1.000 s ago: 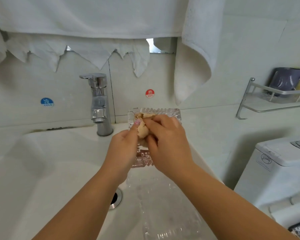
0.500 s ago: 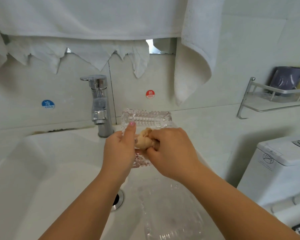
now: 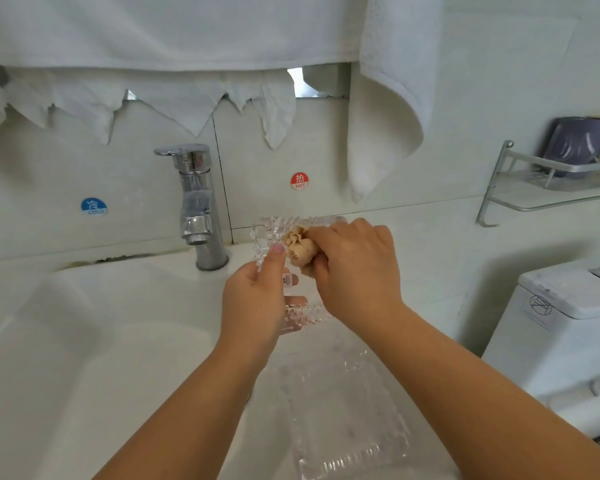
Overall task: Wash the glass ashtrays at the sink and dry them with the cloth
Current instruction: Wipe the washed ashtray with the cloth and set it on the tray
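Note:
My left hand [image 3: 253, 299] grips a clear ribbed glass ashtray [image 3: 267, 233] by its left side, tilted up over the sink [image 3: 84, 341], thumb on its inner face. My right hand [image 3: 357, 275] holds a bunched beige cloth [image 3: 300, 249] and presses it inside the ashtray. A second clear glass ashtray [image 3: 347, 410] lies in the sink basin below my forearms, partly hidden by my right arm.
A chrome tap [image 3: 198, 209] stands behind the basin to the left of the hands, with no water visibly running. White towels [image 3: 385, 116] hang above. A metal wall shelf [image 3: 548, 188] with cups and a toilet tank [image 3: 568, 317] are to the right.
My left hand has turned and shifted the ashtray slightly. My right hand has rubbed the cloth across its inside, from the middle towards the upper rim.

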The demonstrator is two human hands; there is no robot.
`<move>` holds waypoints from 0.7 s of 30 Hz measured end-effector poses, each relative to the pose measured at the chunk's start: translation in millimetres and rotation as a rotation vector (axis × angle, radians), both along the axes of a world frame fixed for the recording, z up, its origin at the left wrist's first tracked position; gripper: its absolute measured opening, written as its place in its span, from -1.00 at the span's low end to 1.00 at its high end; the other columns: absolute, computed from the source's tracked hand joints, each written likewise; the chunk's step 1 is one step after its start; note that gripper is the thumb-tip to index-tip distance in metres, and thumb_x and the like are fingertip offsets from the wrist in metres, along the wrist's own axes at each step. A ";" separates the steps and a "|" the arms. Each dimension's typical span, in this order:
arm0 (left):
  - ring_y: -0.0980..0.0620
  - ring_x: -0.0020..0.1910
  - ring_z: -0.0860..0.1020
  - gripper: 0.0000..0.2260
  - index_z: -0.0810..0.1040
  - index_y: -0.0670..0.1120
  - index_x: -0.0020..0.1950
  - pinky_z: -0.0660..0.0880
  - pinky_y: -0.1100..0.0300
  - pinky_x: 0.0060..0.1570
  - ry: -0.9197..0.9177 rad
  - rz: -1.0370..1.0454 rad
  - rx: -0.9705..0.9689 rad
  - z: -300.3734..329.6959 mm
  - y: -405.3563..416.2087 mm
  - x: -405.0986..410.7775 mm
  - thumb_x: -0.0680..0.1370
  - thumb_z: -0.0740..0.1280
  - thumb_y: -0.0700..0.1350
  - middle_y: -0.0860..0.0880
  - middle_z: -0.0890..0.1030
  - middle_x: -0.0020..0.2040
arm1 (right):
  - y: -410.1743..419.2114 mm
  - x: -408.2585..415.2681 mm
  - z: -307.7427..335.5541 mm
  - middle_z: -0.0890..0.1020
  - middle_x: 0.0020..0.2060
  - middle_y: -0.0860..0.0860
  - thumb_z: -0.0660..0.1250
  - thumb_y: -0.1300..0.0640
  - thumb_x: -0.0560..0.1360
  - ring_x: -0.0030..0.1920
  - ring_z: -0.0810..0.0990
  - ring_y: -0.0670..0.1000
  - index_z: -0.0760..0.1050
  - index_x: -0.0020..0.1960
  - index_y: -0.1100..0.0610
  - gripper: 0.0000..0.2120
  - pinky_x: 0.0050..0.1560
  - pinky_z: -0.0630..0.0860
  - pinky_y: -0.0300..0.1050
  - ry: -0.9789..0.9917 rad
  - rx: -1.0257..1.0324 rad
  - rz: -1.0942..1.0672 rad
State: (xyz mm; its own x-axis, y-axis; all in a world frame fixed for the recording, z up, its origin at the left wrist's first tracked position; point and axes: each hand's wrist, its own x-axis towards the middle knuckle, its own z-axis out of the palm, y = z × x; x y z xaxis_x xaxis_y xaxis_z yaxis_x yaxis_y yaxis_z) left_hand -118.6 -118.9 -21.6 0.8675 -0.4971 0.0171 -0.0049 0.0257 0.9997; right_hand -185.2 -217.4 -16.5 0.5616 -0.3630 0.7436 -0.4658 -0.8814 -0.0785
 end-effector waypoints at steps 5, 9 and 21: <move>-0.02 -0.34 0.64 -0.62 0.58 -0.13 -0.14 0.56 0.09 -0.37 -0.049 0.085 0.027 0.2 3.9 4.8 0.59 0.22 0.16 -0.09 0.66 -0.20 | 15.9 -11.2 6.4 0.45 -0.42 -0.11 0.23 0.11 0.45 -0.27 0.36 0.02 0.41 -0.31 -0.03 -0.84 -0.13 0.14 -0.07 0.253 0.207 0.075; 0.08 -0.41 0.56 -0.60 0.51 -0.16 -0.24 0.44 0.29 -0.58 -0.088 0.061 0.048 1.2 4.9 5.5 0.59 0.22 0.14 -0.06 0.57 -0.35 | 19.2 -18.2 17.0 0.53 -0.42 0.08 0.21 0.18 0.44 -0.35 0.45 0.01 0.53 -0.31 0.11 -0.80 -0.14 0.41 -0.13 0.291 0.837 0.354; -0.12 -0.22 0.64 -0.63 0.55 -0.16 -0.15 0.61 0.08 -0.36 0.099 0.049 0.119 8.1 7.8 18.6 0.58 0.26 0.14 -0.14 0.66 -0.15 | 12.1 -34.5 11.5 0.60 -0.35 -0.08 0.13 0.18 0.35 -0.29 0.56 -0.09 0.55 -0.28 -0.07 -0.74 -0.27 0.52 -0.12 0.283 0.782 0.553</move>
